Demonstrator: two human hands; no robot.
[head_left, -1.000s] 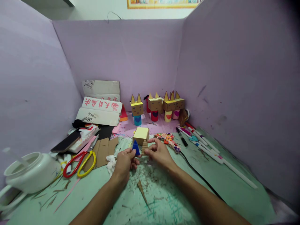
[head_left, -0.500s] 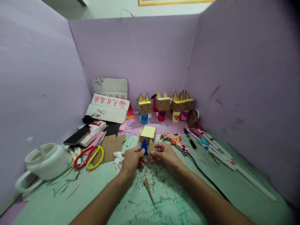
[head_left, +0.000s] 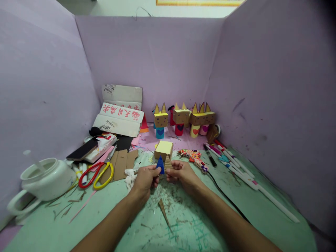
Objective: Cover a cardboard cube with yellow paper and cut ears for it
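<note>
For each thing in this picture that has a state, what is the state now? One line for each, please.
Left hand: closed on the small blue paper triangle.
Right hand: closed on the brown corrugated cardboard triangle.
Cardboard cube with yellow top: resting on the green mat, beyond the hands.
Red and yellow handled scissors: lying flat, blades hidden.
White ceramic pot: uncovered.
Four cardboard-headed figures: upright.

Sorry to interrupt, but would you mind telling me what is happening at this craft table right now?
A person is working with both bare hands over a green mat. The left hand pinches a small blue paper triangle, and the right hand holds a brown cardboard triangle right beside it. Just behind them sits a yellow-topped cardboard box. Finished cardboard figures stand along the back wall, and scissors lie to the left.
</note>
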